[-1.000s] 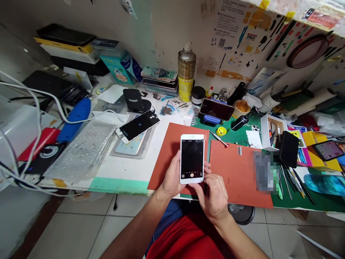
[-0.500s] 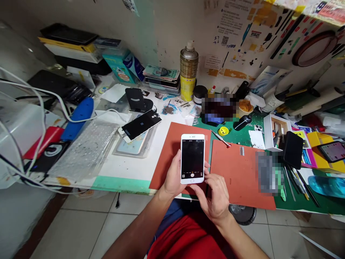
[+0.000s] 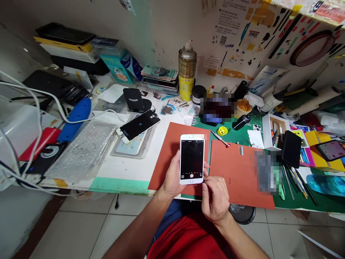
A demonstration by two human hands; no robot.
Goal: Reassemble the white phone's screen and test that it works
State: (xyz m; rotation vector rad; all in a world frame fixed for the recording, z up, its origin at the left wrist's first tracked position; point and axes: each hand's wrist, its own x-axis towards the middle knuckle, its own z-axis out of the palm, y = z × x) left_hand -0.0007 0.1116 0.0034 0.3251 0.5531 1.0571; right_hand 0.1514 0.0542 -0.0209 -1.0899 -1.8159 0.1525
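Observation:
A white smartphone (image 3: 192, 158) is upright in my left hand (image 3: 172, 176), its dark screen facing me with a camera-like interface. My left fingers wrap behind it and their tips show at its right edge. Just right of the phone's lower corner is my right hand (image 3: 216, 198), its fingers curled together and thumb drawn in; whether anything is between them is too small to tell. Below the phone lies a reddish-brown mat (image 3: 161, 165). A second such mat (image 3: 231, 169) lies to the right. A detached phone screen (image 3: 140, 126) rests on a clear case at the left.
Bubble wrap (image 3: 81, 151) and white cables (image 3: 40, 118) lie at the left. A spray can (image 3: 186, 72) stands at the back. A screwdriver (image 3: 219, 138) lies above the right mat. At the right are a white box (image 3: 266, 131), a black phone (image 3: 291, 149) and several thin tools.
My right thumb has drawn in from its stretched position below the phone, and my right fingers have curled closer together. My left hand still holds the phone.

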